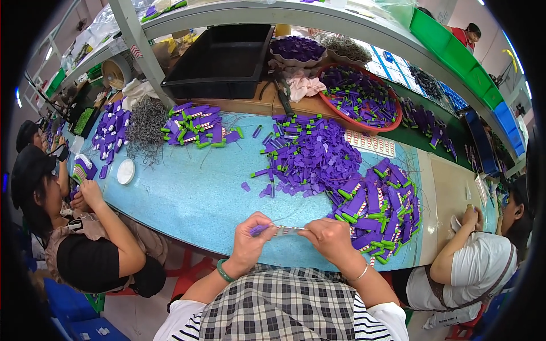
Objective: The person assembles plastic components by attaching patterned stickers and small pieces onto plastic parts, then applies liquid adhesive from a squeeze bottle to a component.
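Note:
My left hand [250,243] is closed in a pinch on a small purple plastic piece [260,229]. Between my two hands stretches a narrow pale strip [288,231] with coloured marks, which looks like a strip of stickers. The fingers of my right hand [330,237] are pinched on its other end. Both hands are just above the blue tabletop at its near edge. Next to my right hand lies a heap of purple parts with green ends [378,207], some bearing red-and-white striped stickers. Beyond it is a pile of loose small purple pieces [318,153].
A sheet of striped stickers [369,144] lies beside the loose pile. Farther back stand a red basin [392,122] of purple and green parts and a black tray [219,62]. Thin wires [149,125] are heaped at left. Co-workers sit on both sides, below an overhead shelf [273,16].

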`<state>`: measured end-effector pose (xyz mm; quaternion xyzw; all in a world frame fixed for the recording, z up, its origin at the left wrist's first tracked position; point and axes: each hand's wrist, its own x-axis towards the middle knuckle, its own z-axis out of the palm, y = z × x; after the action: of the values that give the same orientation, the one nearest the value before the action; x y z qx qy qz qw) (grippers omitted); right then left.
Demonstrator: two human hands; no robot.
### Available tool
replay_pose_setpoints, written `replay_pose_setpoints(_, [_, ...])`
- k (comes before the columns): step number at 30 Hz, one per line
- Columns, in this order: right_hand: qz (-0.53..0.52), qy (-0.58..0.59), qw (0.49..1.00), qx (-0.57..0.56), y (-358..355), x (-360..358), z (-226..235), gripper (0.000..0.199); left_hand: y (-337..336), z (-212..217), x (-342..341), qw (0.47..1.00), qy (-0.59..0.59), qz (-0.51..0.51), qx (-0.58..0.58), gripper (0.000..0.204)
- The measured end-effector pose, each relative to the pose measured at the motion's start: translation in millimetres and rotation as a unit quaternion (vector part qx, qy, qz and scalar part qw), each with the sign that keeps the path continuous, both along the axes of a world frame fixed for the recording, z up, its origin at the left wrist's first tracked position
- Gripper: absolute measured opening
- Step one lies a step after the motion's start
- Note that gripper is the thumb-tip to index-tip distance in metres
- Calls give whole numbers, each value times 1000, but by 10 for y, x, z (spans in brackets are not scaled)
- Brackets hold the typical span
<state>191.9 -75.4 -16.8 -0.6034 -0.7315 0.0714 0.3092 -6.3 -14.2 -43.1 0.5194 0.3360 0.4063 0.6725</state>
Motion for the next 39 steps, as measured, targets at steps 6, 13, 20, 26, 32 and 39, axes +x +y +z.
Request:
replay_pose_setpoints(6, [0, -115, 991, -67, -309, 473, 169, 22, 48, -59, -234, 996, -33, 66, -44, 9])
replay_pose_setpoints(13, [-17, -77, 997, -6, -218, 450, 449, 13, 74, -149, -306, 997, 22, 14, -72, 4])
replay_pose_setpoints(20, [91, 41, 995, 5, 295, -375, 119, 19, -44, -64, -190, 995, 19, -29, -93, 13])
replay_pose_setpoints(26, [112, 112, 987, -7, 302, -444, -102, 14, -68, -111, -266, 992, 41, -39, -114, 17])
replay_pose_setpoints(32, [155, 61, 979, 116, 331, -413, -186, 14, -27, -76, -244, 986, 35, -45, -156, 12])
replay_pose_setpoints(39, [134, 348, 927, -34, 336, -346, -173, 17, -47, -121, -224, 989, 48, -30, -133, 16])
